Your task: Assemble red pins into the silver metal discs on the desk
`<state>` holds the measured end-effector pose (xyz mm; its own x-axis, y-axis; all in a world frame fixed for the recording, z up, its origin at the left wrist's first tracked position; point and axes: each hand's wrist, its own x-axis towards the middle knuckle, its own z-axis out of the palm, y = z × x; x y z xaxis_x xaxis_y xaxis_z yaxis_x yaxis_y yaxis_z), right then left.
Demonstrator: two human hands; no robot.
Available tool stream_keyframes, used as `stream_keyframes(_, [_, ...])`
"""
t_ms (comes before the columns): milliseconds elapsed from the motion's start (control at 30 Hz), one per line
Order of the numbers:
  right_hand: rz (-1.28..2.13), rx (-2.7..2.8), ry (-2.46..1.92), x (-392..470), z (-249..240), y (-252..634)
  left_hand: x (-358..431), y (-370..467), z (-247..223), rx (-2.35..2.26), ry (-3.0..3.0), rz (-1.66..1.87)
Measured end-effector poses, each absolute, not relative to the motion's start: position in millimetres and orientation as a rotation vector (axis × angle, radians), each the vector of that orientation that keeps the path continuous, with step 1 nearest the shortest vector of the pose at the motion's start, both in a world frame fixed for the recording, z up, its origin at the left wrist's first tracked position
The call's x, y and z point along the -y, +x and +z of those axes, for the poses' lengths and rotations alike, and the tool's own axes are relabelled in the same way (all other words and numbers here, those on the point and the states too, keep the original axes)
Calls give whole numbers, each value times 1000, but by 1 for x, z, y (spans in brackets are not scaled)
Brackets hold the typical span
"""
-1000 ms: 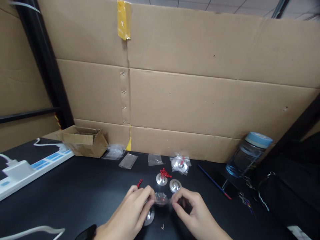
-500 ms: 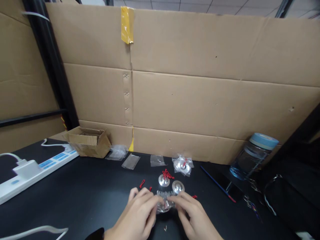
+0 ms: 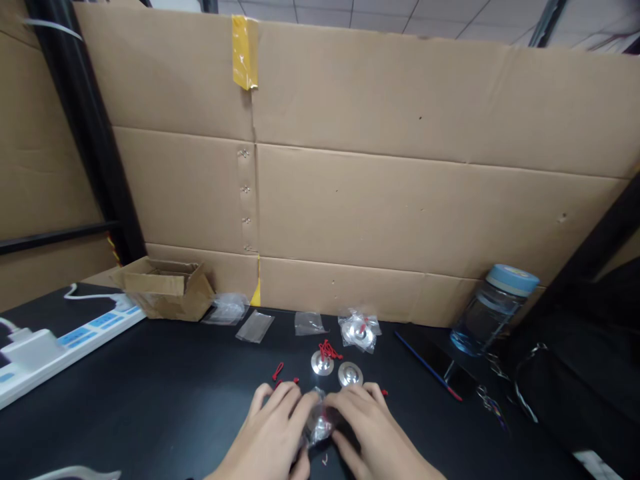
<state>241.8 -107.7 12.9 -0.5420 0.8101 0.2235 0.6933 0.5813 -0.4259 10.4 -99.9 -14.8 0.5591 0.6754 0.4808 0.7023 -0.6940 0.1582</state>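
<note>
Between my two hands, low in the head view, lies a clear plastic bag [image 3: 319, 421] with something silvery and a bit of red inside. My left hand [image 3: 280, 423] grips its left side with curled fingers. On the right side, the bent fingers of my right hand [image 3: 365, 420] press on the same bag, slightly blurred. Just beyond my fingertips sit two round metal discs, one [image 3: 322, 363] topped with a bundle of red cord [image 3: 330, 349], the other [image 3: 350, 375] bare. A red cord loop [image 3: 278, 371] lies past my left hand, with more red bits partly hidden by my fingers.
Farther back are a bagged pile of discs [image 3: 359, 331], flat clear bags [image 3: 255, 326] and an open cardboard box [image 3: 170, 288]. A white power strip [image 3: 75, 347] runs along the left. To the right are a phone [image 3: 440, 363], a water bottle [image 3: 493, 310] and a black bag [image 3: 575, 373].
My view has shifted slightly. The plastic bag between my hands has turned and bunched up, and my right fingers have moved in over it.
</note>
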Motion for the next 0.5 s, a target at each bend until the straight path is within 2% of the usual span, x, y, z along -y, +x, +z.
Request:
stream_keyframes(167, [396, 2377, -1229, 109, 19, 242, 96, 9, -1, 1199, -2836, -766])
stream_keyframes(500, [742, 2011, -1327, 102, 0, 248, 91, 8, -1, 1442, -2907, -1090])
